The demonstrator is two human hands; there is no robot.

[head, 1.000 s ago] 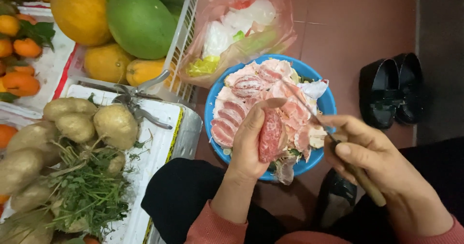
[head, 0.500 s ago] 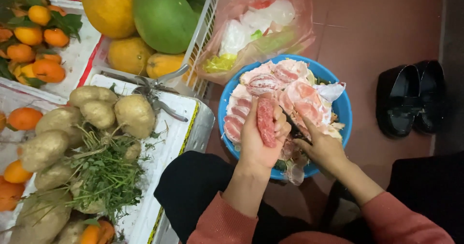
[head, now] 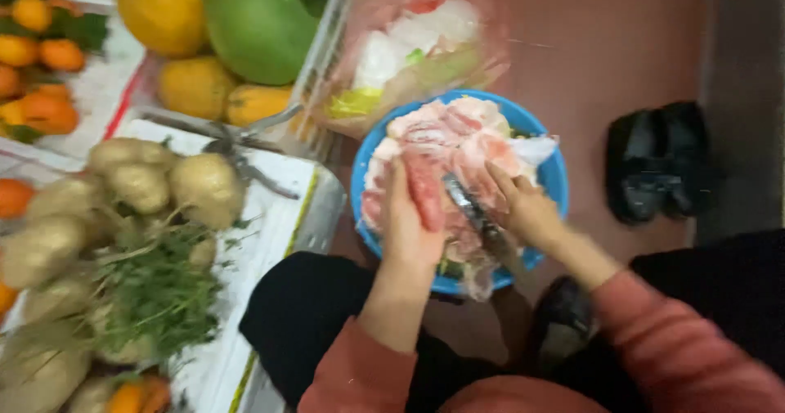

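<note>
A blue bowl [head: 553, 176] on the reddish floor holds a heap of raw pink meat [head: 446, 135]. My left hand [head: 407, 225] grips a reddish strip of meat [head: 426, 190] upright over the bowl's near side. My right hand [head: 527, 208] holds a knife [head: 470, 213] whose blade lies against that strip. The frame is blurred by motion.
A clear plastic bag [head: 409, 45] of white and green food sits behind the bowl. Left of it lie scissors [head: 233, 147] on a white box, pale root vegetables [head: 176, 180] with greens, oranges [head: 41, 110] and large green and yellow fruit [head: 253, 20]. Black shoes [head: 658, 163] stand at right.
My right hand has moved in from the near right to the bowl, bringing the knife against the meat strip in my left hand. The view has shifted and blurred.
</note>
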